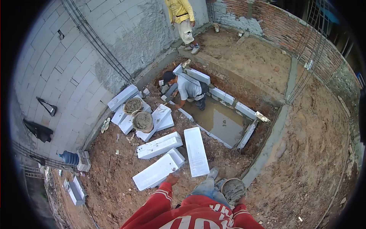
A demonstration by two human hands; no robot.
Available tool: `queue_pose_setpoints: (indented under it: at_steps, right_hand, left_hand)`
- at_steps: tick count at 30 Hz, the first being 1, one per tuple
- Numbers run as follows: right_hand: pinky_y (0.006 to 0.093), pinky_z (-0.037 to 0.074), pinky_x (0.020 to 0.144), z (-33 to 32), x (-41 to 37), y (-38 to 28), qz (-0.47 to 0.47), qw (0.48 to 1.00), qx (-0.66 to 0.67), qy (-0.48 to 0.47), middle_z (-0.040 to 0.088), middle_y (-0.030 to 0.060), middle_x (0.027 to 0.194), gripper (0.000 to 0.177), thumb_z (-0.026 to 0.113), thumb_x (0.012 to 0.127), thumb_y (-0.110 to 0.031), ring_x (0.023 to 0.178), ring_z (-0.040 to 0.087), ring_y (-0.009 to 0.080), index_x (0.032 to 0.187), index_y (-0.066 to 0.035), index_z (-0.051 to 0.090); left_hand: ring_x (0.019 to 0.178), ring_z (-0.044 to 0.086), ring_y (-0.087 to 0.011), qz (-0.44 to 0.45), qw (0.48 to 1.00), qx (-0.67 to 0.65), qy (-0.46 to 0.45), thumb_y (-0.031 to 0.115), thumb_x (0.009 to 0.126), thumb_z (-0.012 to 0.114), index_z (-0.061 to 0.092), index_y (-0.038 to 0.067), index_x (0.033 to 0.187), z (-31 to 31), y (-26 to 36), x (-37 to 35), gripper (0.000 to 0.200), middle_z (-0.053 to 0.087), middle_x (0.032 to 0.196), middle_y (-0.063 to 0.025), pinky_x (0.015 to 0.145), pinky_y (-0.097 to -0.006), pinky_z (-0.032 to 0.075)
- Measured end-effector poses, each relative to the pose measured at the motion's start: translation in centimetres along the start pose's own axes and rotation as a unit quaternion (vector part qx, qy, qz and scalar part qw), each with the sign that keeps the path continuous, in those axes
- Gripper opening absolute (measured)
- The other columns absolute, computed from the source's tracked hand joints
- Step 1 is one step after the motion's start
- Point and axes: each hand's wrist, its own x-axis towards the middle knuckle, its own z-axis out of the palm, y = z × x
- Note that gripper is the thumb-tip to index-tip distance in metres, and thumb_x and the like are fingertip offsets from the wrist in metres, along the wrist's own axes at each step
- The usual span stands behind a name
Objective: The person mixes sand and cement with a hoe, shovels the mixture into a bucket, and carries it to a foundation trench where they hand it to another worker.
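My right hand (pixel 240 201) grips the near side of a bucket (pixel 222 186) full of wet grey mortar (pixel 235 187), beside my right leg. My left hand (pixel 172 178) is out in front of my red sleeve, overlapping the near end of a long white block (pixel 154 176) in this view. Its fingers are small and partly hidden, so I cannot tell how they are closed. Another white block (pixel 196 152) lies just ahead of my feet.
Ahead is a rectangular pit lined with blocks (pixel 246 110), with muddy water inside. A person in grey (pixel 188 88) bends in it; another in yellow (pixel 183 13) stands behind. Two mortar buckets (pixel 143 121) (pixel 133 106) sit among stacked blocks. Rebar (pixel 101 44) leans on the wall.
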Motion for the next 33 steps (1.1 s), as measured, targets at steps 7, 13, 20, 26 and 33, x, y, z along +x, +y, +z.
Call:
queue_pose_setpoints:
  at_steps: [7, 13, 20, 26, 33]
  right_hand:
    - [0.0379, 0.031, 0.037, -1.2, 1.9, 1.6, 0.009, 0.999, -0.004, 0.031, 0.041, 0.0113, 0.045, 0.024, 0.059, 0.071, -0.029, 0.037, 0.039, 0.0249, 0.067, -0.009, 0.047]
    - [0.0373, 0.031, 0.037, -2.6, 2.3, 2.2, -0.002, 1.0, -0.03, 0.001, 0.045, 0.0101, 0.049, 0.029, 0.061, 0.072, -0.032, 0.038, 0.041, 0.0225, 0.064, -0.007, 0.049]
    - [0.0332, 0.032, 0.04, -3.6, 2.0, 1.8, -0.038, 0.999, -0.016, 0.035, 0.036, 0.0042, 0.053, 0.02, 0.061, 0.075, -0.028, 0.042, 0.04, 0.019, 0.076, -0.01, 0.053]
    - [0.0323, 0.031, 0.039, -4.3, 4.1, 1.3, -0.005, 0.999, 0.006, 0.039, 0.036, 0.005, 0.057, 0.024, 0.061, 0.075, -0.029, 0.044, 0.039, 0.0179, 0.082, -0.008, 0.05]
    - [0.0339, 0.035, 0.042, -5.2, 5.0, -0.7, -0.014, 0.997, 0.077, 0.028, 0.035, 0.0051, 0.058, 0.025, 0.058, 0.077, -0.027, 0.046, 0.038, 0.0183, 0.092, -0.01, 0.048]
  left_hand:
    - [0.104, 0.06, -0.0402, 0.006, 1.0, 0.019, 0.012, 0.048, 0.07, 0.066, 0.052, -0.015, 0.113, -0.5, -2.2, -2.8, 0.077, 0.059, 0.109, -0.0323, 0.088, -0.0417, 0.049]
    - [0.092, 0.065, -0.0354, 0.029, 0.998, -0.023, -0.058, 0.039, 0.074, 0.067, 0.057, -0.006, 0.116, 1.0, -3.8, 1.4, 0.062, 0.065, 0.099, -0.0247, 0.081, -0.0395, 0.051]
    - [0.069, 0.067, -0.0185, 0.094, 0.977, -0.161, -0.1, 0.009, 0.078, 0.063, 0.063, -0.002, 0.11, -1.4, 3.2, 3.2, 0.033, 0.069, 0.092, -0.0164, 0.065, -0.0277, 0.053]
    - [0.071, 0.068, -0.0206, 0.091, 0.976, -0.162, -0.113, 0.013, 0.079, 0.064, 0.063, 0.0, 0.111, -3.3, 6.5, 3.4, 0.035, 0.069, 0.09, -0.0166, 0.067, -0.0271, 0.053]
    - [0.067, 0.068, -0.0181, 0.017, 0.977, -0.186, -0.101, 0.014, 0.079, 0.064, 0.065, 0.004, 0.109, -6.1, 5.1, 5.6, 0.032, 0.069, 0.089, -0.0156, 0.051, -0.0278, 0.051]
